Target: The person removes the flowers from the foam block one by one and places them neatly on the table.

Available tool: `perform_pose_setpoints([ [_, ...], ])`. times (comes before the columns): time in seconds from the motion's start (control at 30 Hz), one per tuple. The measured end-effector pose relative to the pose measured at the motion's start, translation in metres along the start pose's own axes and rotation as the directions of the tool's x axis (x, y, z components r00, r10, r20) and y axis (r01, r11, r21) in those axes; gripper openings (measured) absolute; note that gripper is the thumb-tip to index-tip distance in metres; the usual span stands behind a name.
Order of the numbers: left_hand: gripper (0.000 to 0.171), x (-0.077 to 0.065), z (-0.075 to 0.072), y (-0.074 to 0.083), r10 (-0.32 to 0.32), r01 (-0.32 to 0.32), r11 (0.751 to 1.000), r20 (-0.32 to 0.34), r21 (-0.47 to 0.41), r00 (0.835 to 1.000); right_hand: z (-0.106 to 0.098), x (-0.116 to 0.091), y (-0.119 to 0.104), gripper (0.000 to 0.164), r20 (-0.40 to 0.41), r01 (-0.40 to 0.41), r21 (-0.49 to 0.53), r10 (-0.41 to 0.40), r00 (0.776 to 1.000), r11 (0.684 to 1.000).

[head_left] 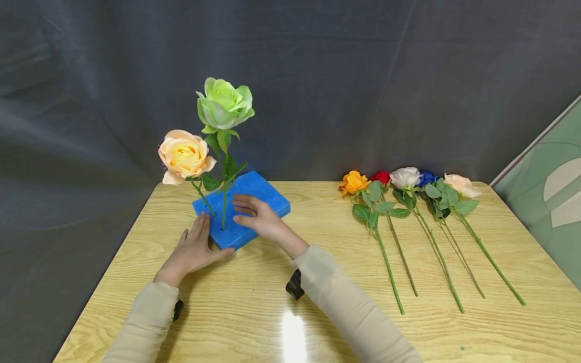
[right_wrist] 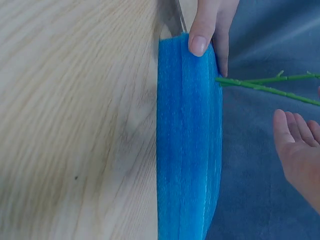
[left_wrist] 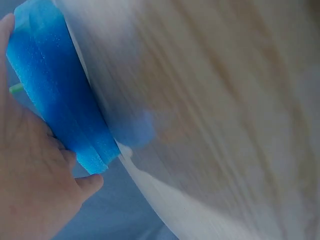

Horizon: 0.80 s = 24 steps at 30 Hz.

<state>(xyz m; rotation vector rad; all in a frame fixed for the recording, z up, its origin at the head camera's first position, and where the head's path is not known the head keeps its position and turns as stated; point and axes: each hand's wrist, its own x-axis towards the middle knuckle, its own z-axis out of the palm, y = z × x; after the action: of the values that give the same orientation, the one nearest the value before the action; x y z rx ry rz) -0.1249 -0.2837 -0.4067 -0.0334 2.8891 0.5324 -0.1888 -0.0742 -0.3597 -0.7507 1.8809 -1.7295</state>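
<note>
A blue foam block (head_left: 263, 196) lies on the table at the left, with two artificial roses upright in it: a green rose (head_left: 224, 106) and a peach rose (head_left: 185, 156). My left hand (head_left: 192, 252) rests against the block's near left corner, fingers straight along its left side and thumb stretched along the front face. In the right wrist view, that thumb (right_wrist: 200, 40) presses on the block's end. My right hand (head_left: 260, 219) hovers over the block, fingers extended, just right of the green rose's stem (head_left: 224, 206), holding nothing. The blossoms are out of both wrist views.
Several artificial roses lie in a row at the table's right: an orange rose (head_left: 354, 182), a red rose (head_left: 382, 177), a white rose (head_left: 405, 177), a blue rose (head_left: 426, 178) and a pale pink rose (head_left: 460, 185). A dark curtain (head_left: 308, 91) hangs behind the table (head_left: 254, 312).
</note>
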Motion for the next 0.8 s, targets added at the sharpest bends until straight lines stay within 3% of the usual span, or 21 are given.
perform_pose_setpoints([
  [0.5,0.123,-0.002,-0.001,-0.002,0.056,-0.055,0.998,-0.014,0.011,0.998,0.015,0.005,-0.006,0.059,0.016,-0.006,-0.023,0.006,1.0,1.0],
  [0.8,0.12,-0.003,-0.002,-0.002,0.073,-0.072,0.997,-0.031,0.029,0.997,0.017,0.008,-0.004,0.046,-0.058,-0.033,-0.057,0.029,0.998,0.998],
])
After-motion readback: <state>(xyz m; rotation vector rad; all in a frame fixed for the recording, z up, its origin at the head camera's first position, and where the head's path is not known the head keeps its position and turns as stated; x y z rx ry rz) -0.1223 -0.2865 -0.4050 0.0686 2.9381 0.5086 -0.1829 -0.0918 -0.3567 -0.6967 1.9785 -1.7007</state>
